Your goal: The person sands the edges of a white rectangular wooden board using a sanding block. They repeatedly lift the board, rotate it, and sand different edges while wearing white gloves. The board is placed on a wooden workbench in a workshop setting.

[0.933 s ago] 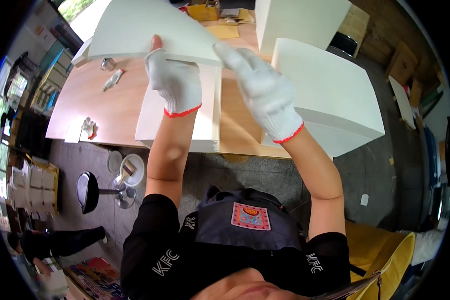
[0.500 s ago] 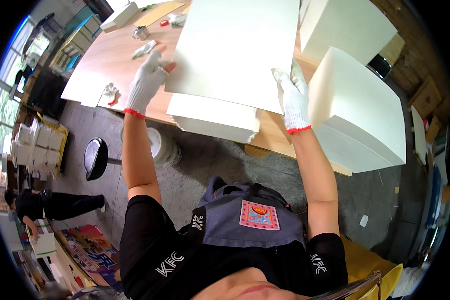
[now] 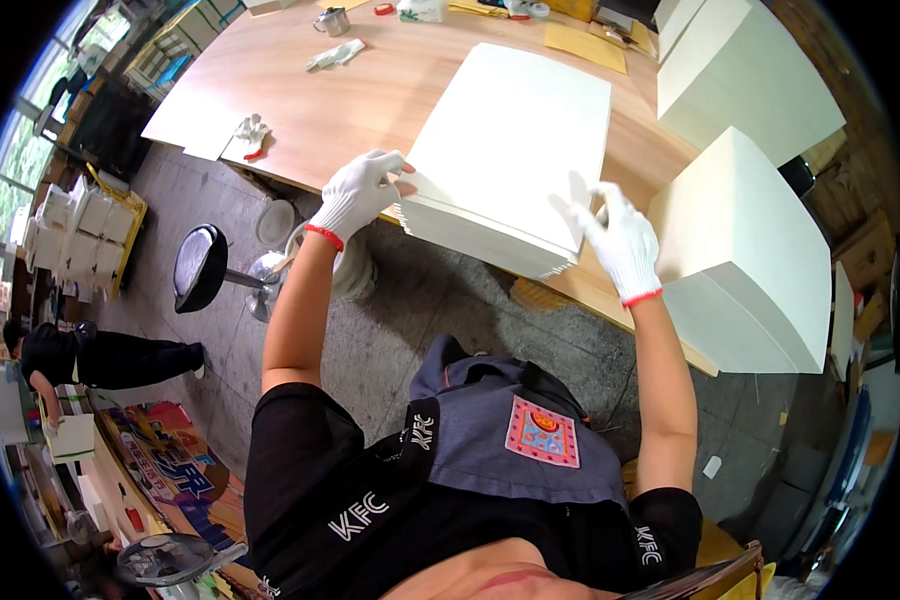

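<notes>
A stack of white boards or sheets lies at the table's front edge, its front side showing many layers. My left hand wears a white knit glove with a red cuff, with bare fingertips showing. It is by the stack's near left corner, fingers bent and apart; whether it touches the stack I cannot tell. My right hand, gloved likewise, hovers by the near right corner with fingers loosely curled and apart, casting a shadow on the top sheet. Neither hand grips anything.
Taller white stacks stand at right. On the wooden table lie loose gloves, a metal cup and yellow sheets. A black stool and a bucket stand on the floor. Another person works at far left.
The large white sheet that was between my hands now lies on the stack. Both hands have come nearer the table's front edge, and the left has moved right. The view has shifted.
</notes>
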Motion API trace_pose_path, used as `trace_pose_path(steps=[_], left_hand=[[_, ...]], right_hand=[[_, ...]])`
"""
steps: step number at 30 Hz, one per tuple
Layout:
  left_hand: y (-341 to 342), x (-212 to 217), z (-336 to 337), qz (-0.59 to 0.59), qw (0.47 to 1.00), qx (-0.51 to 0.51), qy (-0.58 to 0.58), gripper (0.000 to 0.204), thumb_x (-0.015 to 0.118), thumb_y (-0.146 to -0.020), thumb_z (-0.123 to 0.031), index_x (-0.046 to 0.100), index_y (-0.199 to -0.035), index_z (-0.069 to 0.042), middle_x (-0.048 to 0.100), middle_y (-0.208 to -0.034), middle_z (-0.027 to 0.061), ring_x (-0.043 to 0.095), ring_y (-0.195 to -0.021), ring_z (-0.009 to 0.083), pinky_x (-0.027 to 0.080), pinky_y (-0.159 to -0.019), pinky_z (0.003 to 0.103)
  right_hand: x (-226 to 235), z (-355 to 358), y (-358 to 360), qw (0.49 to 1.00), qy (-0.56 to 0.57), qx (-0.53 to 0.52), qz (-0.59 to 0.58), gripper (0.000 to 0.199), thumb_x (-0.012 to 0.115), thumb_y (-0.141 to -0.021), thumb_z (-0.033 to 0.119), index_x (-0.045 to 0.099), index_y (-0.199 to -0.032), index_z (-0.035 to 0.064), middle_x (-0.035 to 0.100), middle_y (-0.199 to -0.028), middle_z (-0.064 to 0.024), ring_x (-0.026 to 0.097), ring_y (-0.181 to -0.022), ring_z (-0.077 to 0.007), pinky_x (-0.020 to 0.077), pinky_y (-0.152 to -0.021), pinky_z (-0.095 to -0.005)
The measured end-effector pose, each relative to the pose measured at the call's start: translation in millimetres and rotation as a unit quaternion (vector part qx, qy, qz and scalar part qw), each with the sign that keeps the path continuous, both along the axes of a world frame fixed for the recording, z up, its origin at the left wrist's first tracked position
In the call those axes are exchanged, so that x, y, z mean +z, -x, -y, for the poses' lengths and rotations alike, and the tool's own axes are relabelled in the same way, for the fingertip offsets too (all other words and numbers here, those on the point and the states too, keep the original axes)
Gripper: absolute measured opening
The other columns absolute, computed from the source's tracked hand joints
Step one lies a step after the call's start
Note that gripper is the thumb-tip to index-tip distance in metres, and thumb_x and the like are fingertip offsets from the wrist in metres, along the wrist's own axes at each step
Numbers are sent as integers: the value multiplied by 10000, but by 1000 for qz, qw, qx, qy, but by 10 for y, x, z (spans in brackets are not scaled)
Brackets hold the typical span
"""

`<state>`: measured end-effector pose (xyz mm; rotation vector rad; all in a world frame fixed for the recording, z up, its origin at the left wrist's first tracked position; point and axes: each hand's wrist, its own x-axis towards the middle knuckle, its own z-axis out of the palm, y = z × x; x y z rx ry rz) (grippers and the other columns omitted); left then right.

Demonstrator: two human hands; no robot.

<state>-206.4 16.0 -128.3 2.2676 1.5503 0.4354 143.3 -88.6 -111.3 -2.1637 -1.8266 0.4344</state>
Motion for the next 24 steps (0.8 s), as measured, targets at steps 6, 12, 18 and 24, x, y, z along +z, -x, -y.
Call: trace_pose_path(steps=[6, 12, 18, 24], left_hand=[[103, -16, 65, -14, 999, -45, -22, 287, 806, -799, -223, 737, -1073, -177, 700, -1079, 64, 667, -1029, 298, 531, -850, 411], [131, -15, 40, 2, 997, -75, -33, 236, 794, -808, -195, 733, -1029, -141, 694, -1031, 62, 673, -984, 284, 529, -817, 393], [176, -56, -45, 42, 994, -97, -11, 227, 805, -805, -165, 719, -1003, -97, 680, -941, 73, 661, -869, 288, 515, -754, 390], [226, -157, -139, 87, 991, -98, 18, 204, 819, -786, -97, 676, -913, -27, 682, -940, 80, 652, -843, 287, 507, -729, 377]], right_hand=[[-179, 354, 85, 971, -81, 175, 142, 603, 642, -893, 542, 560, -1425, 268, 684, -928, -124, 684, -814, -297, 550, -710, -425], [-347, 384, 47, 962, -157, 178, 132, 498, 673, -916, 391, 592, -1393, 271, 645, -853, -83, 671, -770, -255, 546, -664, -399], [-462, 443, 40, 953, -205, 177, 140, 445, 710, -900, 287, 643, -1339, 256, 608, -807, -56, 649, -730, -221, 540, -625, -361], [-492, 454, 54, 943, -243, 190, 126, 444, 732, -882, 218, 663, -1320, 226, 638, -835, -46, 653, -737, -215, 547, -631, -352]])
